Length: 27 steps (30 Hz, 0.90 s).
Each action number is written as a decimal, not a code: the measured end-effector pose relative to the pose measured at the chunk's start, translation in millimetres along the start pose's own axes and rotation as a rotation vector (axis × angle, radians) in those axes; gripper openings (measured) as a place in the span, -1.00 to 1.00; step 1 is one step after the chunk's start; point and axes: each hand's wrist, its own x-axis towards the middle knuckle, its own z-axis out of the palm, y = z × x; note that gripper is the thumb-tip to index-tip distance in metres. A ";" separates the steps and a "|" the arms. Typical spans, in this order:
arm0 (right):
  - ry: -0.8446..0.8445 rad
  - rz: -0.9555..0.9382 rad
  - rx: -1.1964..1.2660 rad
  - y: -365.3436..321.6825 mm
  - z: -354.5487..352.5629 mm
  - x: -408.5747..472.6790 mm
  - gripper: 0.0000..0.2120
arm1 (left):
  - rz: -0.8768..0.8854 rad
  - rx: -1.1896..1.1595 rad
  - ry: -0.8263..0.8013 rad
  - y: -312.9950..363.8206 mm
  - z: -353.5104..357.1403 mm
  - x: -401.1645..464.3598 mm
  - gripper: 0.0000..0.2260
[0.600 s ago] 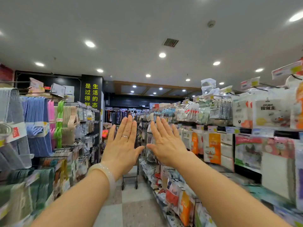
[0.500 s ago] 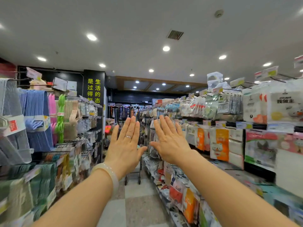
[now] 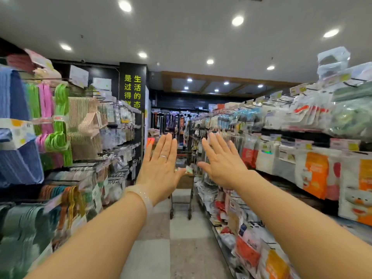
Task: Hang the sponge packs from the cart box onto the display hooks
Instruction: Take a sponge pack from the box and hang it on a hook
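Bare, both spread hands, left hand point(image 3: 161, 168) and right hand point(image 3: 223, 168), have drifted slightly apart, uncovering the cart point(image 3: 182, 186) down the aisle; sponge packs presumably there, none grasped.

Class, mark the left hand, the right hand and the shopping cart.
left hand point(image 3: 161, 168), head view, back of the hand below the ring.
right hand point(image 3: 223, 164), head view, back of the hand.
shopping cart point(image 3: 182, 206), head view, lower frame between the arms.
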 end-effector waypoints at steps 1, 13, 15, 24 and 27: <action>-0.018 -0.009 0.007 1.3 23.6 20.0 -0.34 | -0.005 -0.001 -0.012 -7.0 25.8 11.4 -0.35; -0.092 0.007 0.004 31.8 276.2 329.4 -0.35 | 0.052 -0.075 -0.131 -118.7 334.3 232.4 -0.32; -0.096 0.014 0.009 45.0 307.7 383.4 -0.35 | 0.048 -0.098 -0.149 -132.7 380.6 275.3 -0.32; -0.136 0.054 -0.006 127.8 503.9 594.9 -0.34 | 0.137 -0.101 -0.193 -161.5 648.5 426.9 -0.34; -0.169 0.051 0.028 157.0 562.3 681.4 -0.35 | 0.125 -0.080 -0.202 -177.7 729.4 493.4 -0.32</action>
